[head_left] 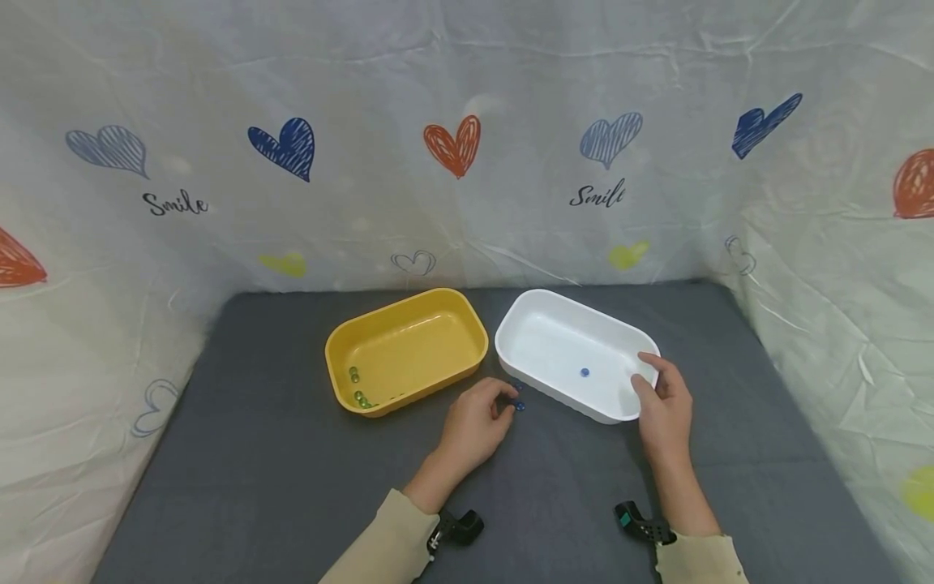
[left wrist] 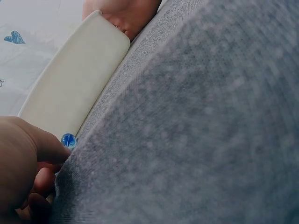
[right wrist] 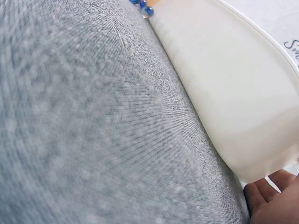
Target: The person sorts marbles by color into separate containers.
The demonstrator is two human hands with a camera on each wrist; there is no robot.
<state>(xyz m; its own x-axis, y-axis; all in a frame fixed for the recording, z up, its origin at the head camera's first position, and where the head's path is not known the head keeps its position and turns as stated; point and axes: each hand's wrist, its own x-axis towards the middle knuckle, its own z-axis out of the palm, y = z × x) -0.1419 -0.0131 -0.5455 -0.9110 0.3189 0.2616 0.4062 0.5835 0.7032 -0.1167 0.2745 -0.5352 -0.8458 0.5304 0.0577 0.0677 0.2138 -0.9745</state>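
Note:
Right at the near-left corner of the white plastic basin (head_left: 536, 381), my left hand (head_left: 474, 420) reaches down with bent fingers, thumb and forefinger apart. Several blue glass marbles lie by its fingertips, including one marble (head_left: 520, 406) beside the thumb and another marble (left wrist: 68, 140) just past the forefinger in the left wrist view. My right hand (head_left: 667, 410) grips the right end of the basin, its thumb over the rim and other fingers against the outer wall in the right wrist view. A single blue marble (head_left: 585, 372) lies inside the basin.
To the left stands a yellow basin (head_left: 409, 353), with several green marbles (head_left: 360, 398) in its left end. Both basins stand on a dark grey cloth (head_left: 277, 487). Behind the table hangs a pale curtain (head_left: 365, 219) printed with hearts.

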